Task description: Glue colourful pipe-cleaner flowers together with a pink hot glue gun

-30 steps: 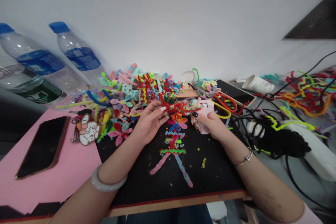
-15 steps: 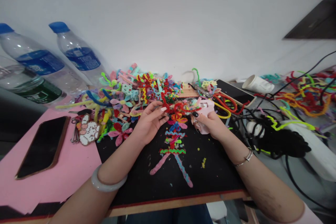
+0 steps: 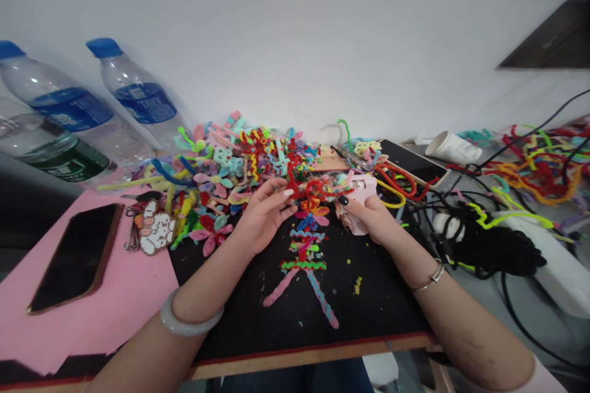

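Note:
My left hand [image 3: 267,218] pinches a bent red pipe cleaner piece [image 3: 292,175] between thumb and fingertips, above the black mat. Wrapped in my right hand [image 3: 369,215] is a pale pink glue gun [image 3: 364,187], its front pointing left toward the red pieces; part of its body is hidden by my fingers. Between my hands lies a figure of colourful pipe cleaners. It has an orange and blue flower shape [image 3: 313,218], zigzag strips [image 3: 304,265] below, and two legs, one pink [image 3: 279,288] and one blue with pink [image 3: 324,301].
A heap of pipe cleaner flowers [image 3: 225,163] stands behind my left hand. Bottles [image 3: 142,101], a phone [image 3: 76,252] on pink paper [image 3: 138,295] and a keychain [image 3: 157,230] are at left. At right are another phone [image 3: 410,163], a paper cup [image 3: 454,148] and tangled black cables [image 3: 498,249].
The red pipe cleaner piece in my left fingers has tilted slightly to the right. Both hands stay in nearly the same place.

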Action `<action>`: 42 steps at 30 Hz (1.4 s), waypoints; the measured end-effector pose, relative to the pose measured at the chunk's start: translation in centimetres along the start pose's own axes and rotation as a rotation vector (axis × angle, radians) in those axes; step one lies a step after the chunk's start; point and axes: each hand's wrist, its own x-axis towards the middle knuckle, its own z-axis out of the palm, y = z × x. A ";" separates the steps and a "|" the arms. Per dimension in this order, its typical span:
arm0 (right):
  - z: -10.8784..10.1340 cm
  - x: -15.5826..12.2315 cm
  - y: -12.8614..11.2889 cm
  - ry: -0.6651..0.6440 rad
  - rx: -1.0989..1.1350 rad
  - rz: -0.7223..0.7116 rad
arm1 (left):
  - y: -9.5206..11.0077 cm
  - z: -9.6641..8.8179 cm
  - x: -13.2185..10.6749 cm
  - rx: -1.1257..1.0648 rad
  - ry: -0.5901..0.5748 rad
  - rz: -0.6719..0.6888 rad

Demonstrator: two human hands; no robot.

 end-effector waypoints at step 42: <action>0.0 -0.1 -0.2 -0.009 -0.003 -0.001 | 0.0 -0.1 -0.1 0.036 -0.043 -0.039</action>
